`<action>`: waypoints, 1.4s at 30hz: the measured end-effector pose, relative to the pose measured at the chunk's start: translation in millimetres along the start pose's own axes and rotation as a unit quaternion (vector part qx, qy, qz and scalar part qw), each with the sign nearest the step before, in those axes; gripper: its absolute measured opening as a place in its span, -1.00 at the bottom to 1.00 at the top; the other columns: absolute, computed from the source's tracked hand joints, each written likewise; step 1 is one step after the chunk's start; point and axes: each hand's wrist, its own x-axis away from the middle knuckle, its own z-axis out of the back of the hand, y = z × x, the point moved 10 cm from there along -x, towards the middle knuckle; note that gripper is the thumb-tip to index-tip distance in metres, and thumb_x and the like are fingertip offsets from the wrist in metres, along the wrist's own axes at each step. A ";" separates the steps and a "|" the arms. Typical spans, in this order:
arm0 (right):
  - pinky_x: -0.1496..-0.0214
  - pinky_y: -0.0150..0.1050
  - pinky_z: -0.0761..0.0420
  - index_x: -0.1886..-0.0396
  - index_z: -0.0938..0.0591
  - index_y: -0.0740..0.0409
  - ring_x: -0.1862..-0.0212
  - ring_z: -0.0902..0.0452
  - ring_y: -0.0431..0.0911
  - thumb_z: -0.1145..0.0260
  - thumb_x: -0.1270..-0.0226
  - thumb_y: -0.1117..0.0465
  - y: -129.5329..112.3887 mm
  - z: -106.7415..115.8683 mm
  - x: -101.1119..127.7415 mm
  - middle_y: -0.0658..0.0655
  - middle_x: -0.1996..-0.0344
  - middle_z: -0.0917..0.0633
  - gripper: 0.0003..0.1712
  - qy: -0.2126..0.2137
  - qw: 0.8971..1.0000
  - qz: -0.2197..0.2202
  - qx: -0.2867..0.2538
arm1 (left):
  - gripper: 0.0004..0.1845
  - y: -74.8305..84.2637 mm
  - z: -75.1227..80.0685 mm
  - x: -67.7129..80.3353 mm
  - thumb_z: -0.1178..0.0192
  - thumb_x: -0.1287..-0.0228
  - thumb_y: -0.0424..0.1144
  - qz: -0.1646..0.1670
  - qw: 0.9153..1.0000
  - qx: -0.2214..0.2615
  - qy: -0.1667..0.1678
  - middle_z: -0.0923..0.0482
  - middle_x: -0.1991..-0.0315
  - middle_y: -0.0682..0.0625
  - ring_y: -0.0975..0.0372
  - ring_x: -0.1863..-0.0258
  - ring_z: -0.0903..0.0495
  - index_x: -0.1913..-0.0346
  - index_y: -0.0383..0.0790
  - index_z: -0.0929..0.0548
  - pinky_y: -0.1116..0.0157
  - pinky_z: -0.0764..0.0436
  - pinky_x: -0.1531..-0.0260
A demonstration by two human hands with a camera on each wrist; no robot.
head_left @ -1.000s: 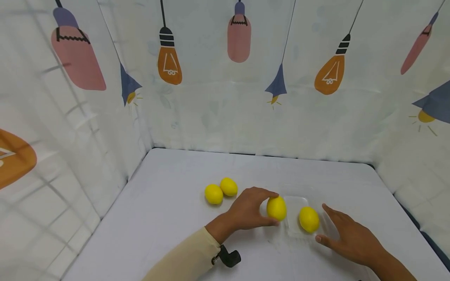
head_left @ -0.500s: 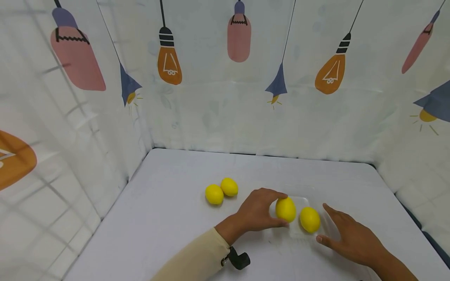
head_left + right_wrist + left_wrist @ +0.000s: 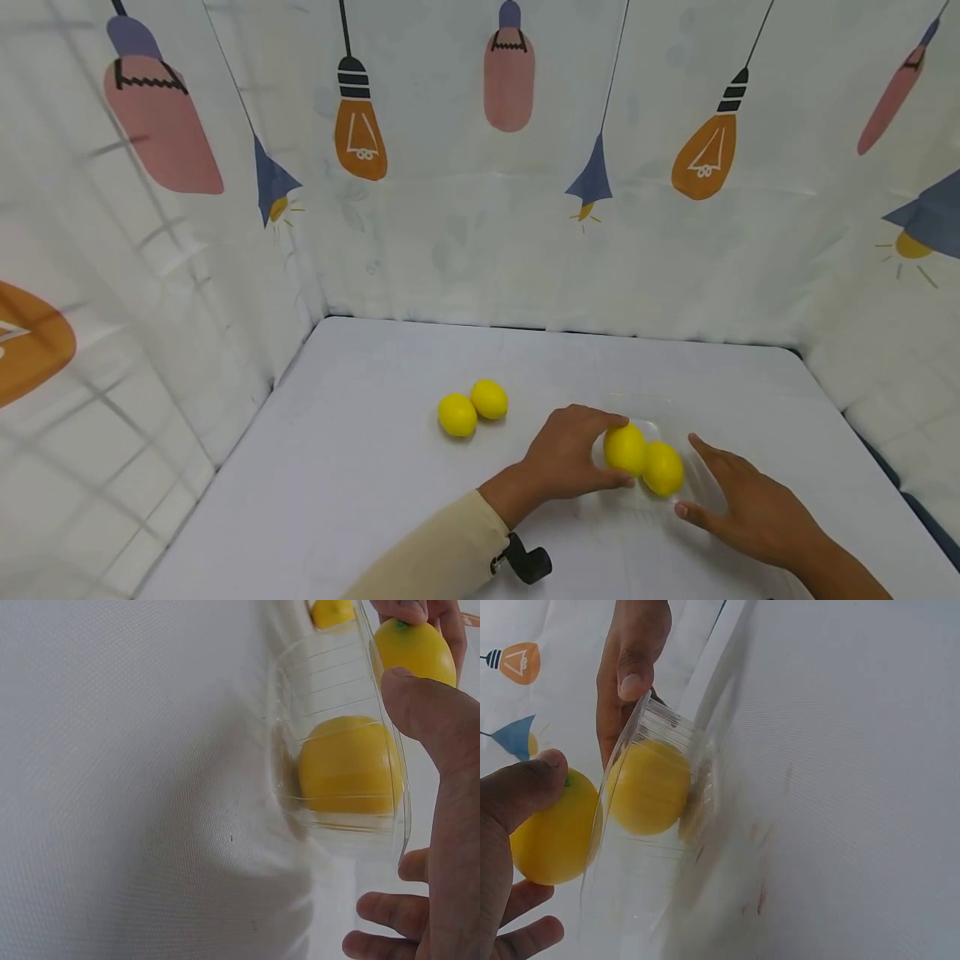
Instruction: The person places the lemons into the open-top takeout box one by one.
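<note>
My left hand (image 3: 570, 454) pinches a yellow lemon (image 3: 624, 450) between thumb and fingers. In the left wrist view that lemon is level with the rim of a clear plastic container (image 3: 637, 881), just at its open side. A second lemon (image 3: 664, 470) sits inside the container, seen through its wall in both wrist views. My right hand (image 3: 757, 508) is at the container's right side, fingers spread and holding nothing. Its thumb (image 3: 420, 712) lies close to the rim in the right wrist view, with the other fingers beyond the container's end.
Two more lemons, one in front (image 3: 457, 415) and one behind (image 3: 489, 399), lie side by side on the white table (image 3: 360, 467), left of the container. A pale curtain (image 3: 465, 250) printed with lamps encloses the table's back and sides.
My left hand has moved right with its lemon, from the container's left side to over it, beside the lemon inside. My right hand has stayed nearly still.
</note>
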 end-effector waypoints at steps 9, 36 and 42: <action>0.06 0.39 -0.59 -0.60 -0.22 0.20 -0.24 -0.47 0.38 -0.18 -0.18 -0.62 -0.3 -0.4 -0.6 0.46 -0.34 -0.46 0.27 0.000 1.000 0.005 -0.003 | -0.26 1.4 -10.4 -6.2 -0.41 -0.18 0.30 0.011 1.000 -0.011 -0.013 -0.54 -0.27 0.32 0.33 -0.25 -0.46 -0.40 0.12 -0.55 0.25 -0.38 -0.33; 0.08 0.40 -0.59 -0.64 -0.15 0.12 -0.24 -0.46 0.40 -0.22 -0.22 -0.57 1.1 -4.0 0.0 0.46 -0.33 -0.46 0.24 0.009 1.000 0.015 -0.009 | -0.40 4.2 -22.0 -5.2 -0.10 -0.42 0.33 0.013 0.999 -0.034 -0.023 -0.54 -0.26 0.29 0.19 -0.37 -0.34 -0.38 0.16 -0.54 0.03 -0.19 -0.37; 0.07 0.40 -0.59 -0.62 -0.17 0.14 -0.24 -0.46 0.40 -0.21 -0.21 -0.58 0.4 -3.3 0.3 0.46 -0.33 -0.46 0.24 0.006 1.000 0.011 -0.011 | -0.45 4.6 -20.6 -5.2 -0.08 -0.48 0.26 0.010 0.999 -0.035 -0.015 -0.55 -0.27 0.25 0.18 -0.36 -0.35 -0.38 0.13 -0.55 -0.01 -0.20 -0.33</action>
